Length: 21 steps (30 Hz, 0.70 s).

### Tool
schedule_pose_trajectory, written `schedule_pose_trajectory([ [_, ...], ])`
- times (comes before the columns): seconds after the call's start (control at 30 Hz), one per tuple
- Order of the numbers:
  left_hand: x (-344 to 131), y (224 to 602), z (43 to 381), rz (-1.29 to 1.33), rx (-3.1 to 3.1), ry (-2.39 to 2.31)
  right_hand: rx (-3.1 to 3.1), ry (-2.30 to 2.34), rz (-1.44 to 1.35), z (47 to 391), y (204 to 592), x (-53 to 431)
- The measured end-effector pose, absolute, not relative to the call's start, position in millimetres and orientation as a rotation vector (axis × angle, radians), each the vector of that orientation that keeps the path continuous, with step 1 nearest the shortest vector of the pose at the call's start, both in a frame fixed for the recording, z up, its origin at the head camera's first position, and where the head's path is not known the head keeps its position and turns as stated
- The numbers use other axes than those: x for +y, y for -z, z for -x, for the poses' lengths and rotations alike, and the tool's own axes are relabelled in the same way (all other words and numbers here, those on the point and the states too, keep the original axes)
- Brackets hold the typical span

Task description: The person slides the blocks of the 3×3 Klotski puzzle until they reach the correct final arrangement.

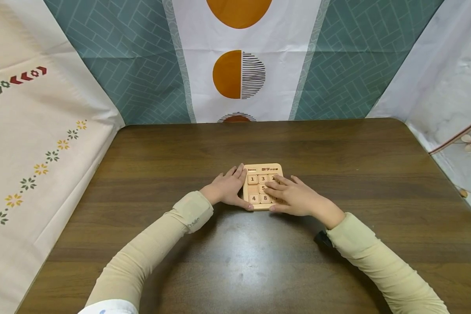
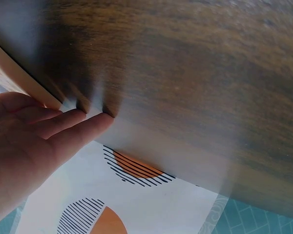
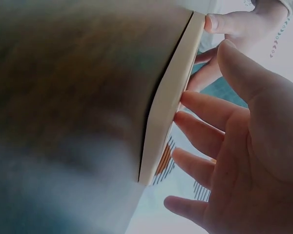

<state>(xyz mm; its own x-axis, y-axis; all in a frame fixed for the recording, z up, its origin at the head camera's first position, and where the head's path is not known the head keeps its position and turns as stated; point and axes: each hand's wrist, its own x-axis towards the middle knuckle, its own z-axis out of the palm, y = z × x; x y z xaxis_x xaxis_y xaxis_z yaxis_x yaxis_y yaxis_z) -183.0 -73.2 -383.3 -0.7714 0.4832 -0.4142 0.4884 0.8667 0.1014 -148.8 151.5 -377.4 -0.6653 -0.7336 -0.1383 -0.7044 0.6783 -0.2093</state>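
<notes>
A square wooden number sliding puzzle (image 1: 261, 169) lies flat on the table. Its visible tiles include 1 (image 1: 252, 179), 3, 5, 4 and 8, and a gap shows at the left of the middle row. My left hand (image 1: 230, 186) rests against the puzzle's left side, fingers extended along it and thumb at the near left corner. Over the right part, my right hand (image 1: 296, 197) touches the tiles with spread, nearly straight fingers, partly covering those on the right. In the right wrist view, the right fingertips (image 3: 183, 117) meet the top face beside the pale edge.
The brown wooden table (image 1: 180, 152) extends around the puzzle. Behind it hangs a patterned cloth (image 1: 278, 74) with orange circles and teal side panels. A cream cloth (image 1: 43, 131) borders the left side, and a white one (image 1: 447, 78) the right.
</notes>
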Motion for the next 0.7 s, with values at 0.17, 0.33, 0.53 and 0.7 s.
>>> schedule_pose_trajectory([
  [0.17, -73.2, 383.3, 183.1, -0.716, 2.604, 0.015, 2.678, 0.188, 1.18, 149.0, 377.1, 145.6],
  [0.33, -73.3, 383.0, 183.3, -0.719, 2.604, 0.008, 2.67, 0.166, 1.203, 149.4, 375.1, 137.2],
  [0.53, -73.2, 382.2, 182.5, -0.716, 2.603, -0.004, 2.643, 0.18, 1.202, 149.7, 374.4, 129.8],
  [0.7, -73.2, 380.9, 182.0, -0.721, 2.606, 0.003, 2.629, 0.178, 1.183, 150.6, 373.2, 127.3],
])
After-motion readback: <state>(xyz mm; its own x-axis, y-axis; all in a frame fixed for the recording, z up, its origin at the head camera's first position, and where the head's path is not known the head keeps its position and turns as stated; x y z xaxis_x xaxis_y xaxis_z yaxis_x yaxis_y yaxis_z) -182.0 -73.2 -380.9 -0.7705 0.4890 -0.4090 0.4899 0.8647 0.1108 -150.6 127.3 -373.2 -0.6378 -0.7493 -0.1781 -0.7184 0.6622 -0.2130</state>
